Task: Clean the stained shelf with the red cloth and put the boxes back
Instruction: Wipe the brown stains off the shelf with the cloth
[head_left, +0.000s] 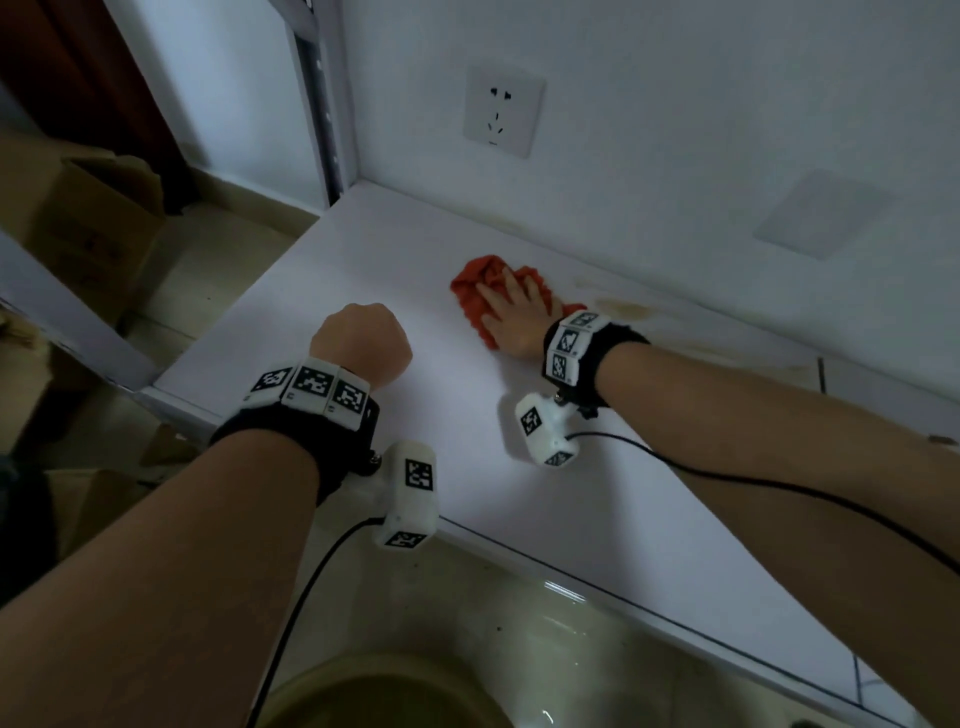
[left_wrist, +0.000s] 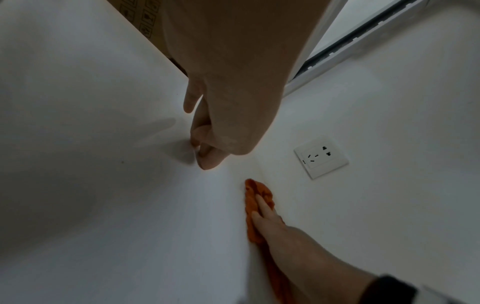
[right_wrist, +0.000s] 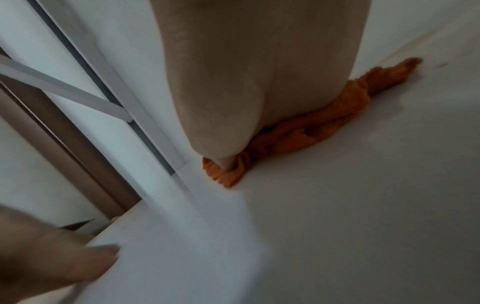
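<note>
The right hand (head_left: 511, 312) presses flat, fingers spread, on the cloth (head_left: 478, 291) lying on the shelf (head_left: 519, 493), left of the stain (head_left: 623, 309). The left hand (head_left: 363, 343) is a fist, holding nothing. Risk: the bunched cloth may smear or miss the stain.

**Three views over one white shelf**

The head view looks forward and down from above onto the shelf (head_left: 519, 493) and wall. The left wrist view sits close behind the left hand (left_wrist: 221, 115), facing the wall socket (left_wrist: 321, 158). The right wrist view hugs the right hand (right_wrist: 259, 82) — low, near the surface. All three share the red cloth (head_left: 475, 293).
</note>
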